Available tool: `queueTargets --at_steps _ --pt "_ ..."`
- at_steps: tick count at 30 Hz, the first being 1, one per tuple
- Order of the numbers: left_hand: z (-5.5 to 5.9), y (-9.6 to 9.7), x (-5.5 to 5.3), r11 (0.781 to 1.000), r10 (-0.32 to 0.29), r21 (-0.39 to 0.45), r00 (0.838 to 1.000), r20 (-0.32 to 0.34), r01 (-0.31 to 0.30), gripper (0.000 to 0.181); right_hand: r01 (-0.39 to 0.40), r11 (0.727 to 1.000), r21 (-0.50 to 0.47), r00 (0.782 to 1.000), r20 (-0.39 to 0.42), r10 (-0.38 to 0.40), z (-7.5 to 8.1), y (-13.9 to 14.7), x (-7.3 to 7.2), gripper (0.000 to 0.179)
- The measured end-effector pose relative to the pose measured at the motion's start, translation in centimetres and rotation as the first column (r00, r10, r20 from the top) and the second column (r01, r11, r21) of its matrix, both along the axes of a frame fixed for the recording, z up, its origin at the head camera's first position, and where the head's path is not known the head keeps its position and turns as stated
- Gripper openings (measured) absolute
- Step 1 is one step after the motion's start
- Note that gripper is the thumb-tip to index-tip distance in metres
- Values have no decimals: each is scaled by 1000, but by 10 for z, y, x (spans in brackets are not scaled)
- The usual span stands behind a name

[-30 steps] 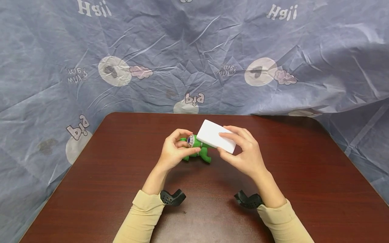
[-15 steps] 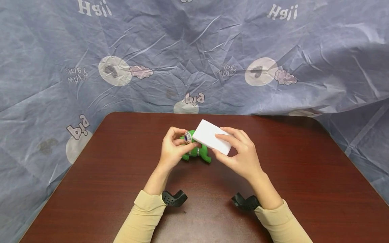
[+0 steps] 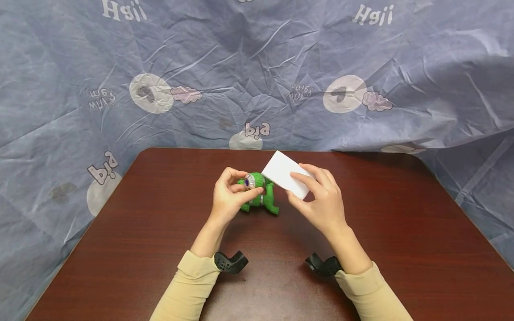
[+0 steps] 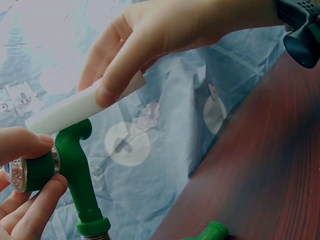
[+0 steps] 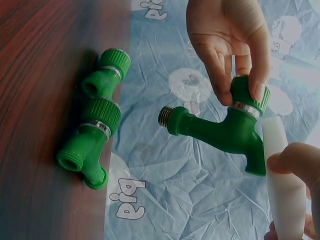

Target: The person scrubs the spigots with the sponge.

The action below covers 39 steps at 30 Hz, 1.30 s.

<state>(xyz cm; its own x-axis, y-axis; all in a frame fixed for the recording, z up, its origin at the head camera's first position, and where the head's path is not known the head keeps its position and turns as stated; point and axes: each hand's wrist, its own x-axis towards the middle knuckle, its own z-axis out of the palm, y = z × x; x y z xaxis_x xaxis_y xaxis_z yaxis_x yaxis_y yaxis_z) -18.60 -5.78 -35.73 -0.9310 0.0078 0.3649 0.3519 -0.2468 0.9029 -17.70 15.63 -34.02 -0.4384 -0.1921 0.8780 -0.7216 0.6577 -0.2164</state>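
My left hand (image 3: 229, 196) grips a green plastic water tap (image 5: 220, 134) by its ribbed knob, between thumb and fingers. Raised above the table, the tap shows its threaded brass end in the right wrist view, with its spout towards the white block. That block, a smooth white sponge (image 3: 283, 171), is pinched between the thumb and fingers of my right hand (image 3: 325, 203). In the left wrist view the sponge (image 4: 70, 110) lies right along the top of the tap's spout (image 4: 82, 129). The head view shows the sponge overlapping part of the tap.
Two more green valves or taps lie on the dark red wooden table (image 3: 132, 249), below the hands: one green fitting (image 5: 107, 75) and another green fitting (image 5: 95, 135) close beside it. A wrinkled grey-blue printed cloth (image 3: 257, 67) hangs behind the table.
The sponge moves left and then back to the right and upward along the tap, with my right hand. My left hand has shifted slightly up and left, its knob grip kept.
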Motion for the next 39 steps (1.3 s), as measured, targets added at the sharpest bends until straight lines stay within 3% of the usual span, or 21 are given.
queueTargets --at_steps 8,17,25,34,39 --pt "1 -3 0 999 36 -2 999 12 -36 42 75 996 -46 997 38 -73 1 8 -2 32" --pt "3 -8 -1 995 79 -58 997 -2 -79 45 161 981 -112 981 125 -147 9 19 -1 32" --pt "-1 -18 -6 993 46 -103 993 -113 -58 46 167 974 -153 980 133 -147 9 23 -3 33" --pt "-2 -30 -10 1000 -10 26 999 31 10 47 171 971 -170 979 143 -148 7 23 -5 34" --pt "-3 -34 -12 1000 -6 24 998 62 4 48 173 971 -162 976 159 -147 5 24 -6 34"
